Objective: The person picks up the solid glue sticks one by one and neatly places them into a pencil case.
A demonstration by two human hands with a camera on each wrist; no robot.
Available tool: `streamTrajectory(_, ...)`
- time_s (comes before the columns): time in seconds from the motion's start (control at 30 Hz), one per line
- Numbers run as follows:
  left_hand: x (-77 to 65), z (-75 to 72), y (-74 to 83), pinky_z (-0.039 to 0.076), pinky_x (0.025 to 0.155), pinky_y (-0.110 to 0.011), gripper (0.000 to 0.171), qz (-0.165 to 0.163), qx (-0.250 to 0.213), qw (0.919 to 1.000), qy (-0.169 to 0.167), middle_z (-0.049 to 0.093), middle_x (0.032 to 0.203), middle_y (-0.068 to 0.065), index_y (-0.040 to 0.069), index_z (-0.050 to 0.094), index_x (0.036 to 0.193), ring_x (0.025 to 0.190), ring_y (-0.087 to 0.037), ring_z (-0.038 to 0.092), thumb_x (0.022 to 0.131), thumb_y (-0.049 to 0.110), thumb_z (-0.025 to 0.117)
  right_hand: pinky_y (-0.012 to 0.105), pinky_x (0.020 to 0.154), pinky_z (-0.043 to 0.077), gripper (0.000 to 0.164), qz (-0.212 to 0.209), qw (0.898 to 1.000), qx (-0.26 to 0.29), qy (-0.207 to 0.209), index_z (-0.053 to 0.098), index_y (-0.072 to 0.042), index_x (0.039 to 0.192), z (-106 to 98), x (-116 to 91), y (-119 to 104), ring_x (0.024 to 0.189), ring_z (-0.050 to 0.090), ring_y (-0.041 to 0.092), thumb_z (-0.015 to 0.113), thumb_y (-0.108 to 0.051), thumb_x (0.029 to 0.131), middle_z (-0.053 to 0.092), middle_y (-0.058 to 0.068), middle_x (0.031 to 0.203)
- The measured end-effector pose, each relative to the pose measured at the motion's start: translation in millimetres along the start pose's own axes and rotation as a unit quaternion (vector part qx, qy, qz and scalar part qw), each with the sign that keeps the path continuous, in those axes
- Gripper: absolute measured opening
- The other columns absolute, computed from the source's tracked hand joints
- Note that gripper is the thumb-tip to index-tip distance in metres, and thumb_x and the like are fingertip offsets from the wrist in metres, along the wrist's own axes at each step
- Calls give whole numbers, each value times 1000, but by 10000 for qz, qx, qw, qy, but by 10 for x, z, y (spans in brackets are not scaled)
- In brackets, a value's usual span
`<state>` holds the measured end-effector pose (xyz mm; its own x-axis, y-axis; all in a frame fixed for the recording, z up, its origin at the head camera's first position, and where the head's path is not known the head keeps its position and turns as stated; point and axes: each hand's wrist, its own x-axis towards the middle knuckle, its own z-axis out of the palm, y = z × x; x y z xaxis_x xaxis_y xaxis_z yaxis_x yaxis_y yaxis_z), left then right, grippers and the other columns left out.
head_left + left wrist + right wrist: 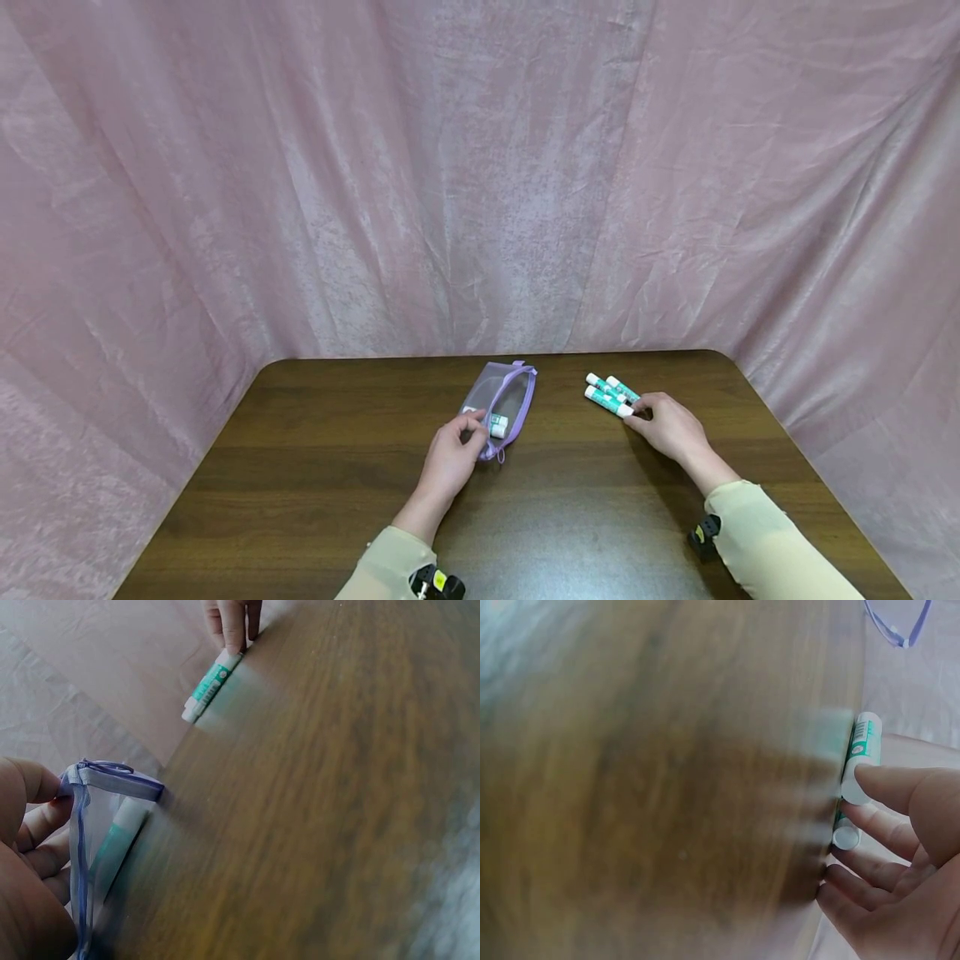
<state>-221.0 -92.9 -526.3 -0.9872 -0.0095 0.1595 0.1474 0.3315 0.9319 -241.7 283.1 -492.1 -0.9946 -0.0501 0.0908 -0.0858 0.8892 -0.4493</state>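
The left hand's grip [453, 454] pinches the rim of a purple mesh pouch [528, 408] holding white-and-green tubes [498, 431]. Bare counter [558, 421] (open room) lies between it and three loose tubes [606, 401] near the back edge; the right hand's grip [671, 427] pinches the nearest one.

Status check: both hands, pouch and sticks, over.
Left hand pinches purple pouch, sticks inside. Right hand pinches one green-and-white stick; two more alongside. Nothing seen blocking between pouch and pinched stick.
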Motion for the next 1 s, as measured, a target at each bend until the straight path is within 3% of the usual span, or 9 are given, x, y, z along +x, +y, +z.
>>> streamTrajectory(0.7, 6, -2, -3, 35, 126, -56, 13, 32, -51, 10000, 6, 77, 137, -3, 13, 73, 87, 146, -38, 57, 100, 15, 72, 66, 95, 52, 26, -97, 9996, 239, 145, 78, -6, 118, -20, -31, 11, 121, 66, 48, 78, -28, 103, 73, 23, 128)
streamTrajectory(1.0, -4, -9, 2, 34, 127, -57, 14, 6, -106, 9999, -29, 76, 138, -5, 12, 71, 88, 147, -39, 56, 101, 14, 71, 65, 97, 52, 24, -133, 9986, 362, 352, 79, -8, 118, -50, -39, 5, 126, 65, 48, 78, -27, 103, 71, 24, 136)
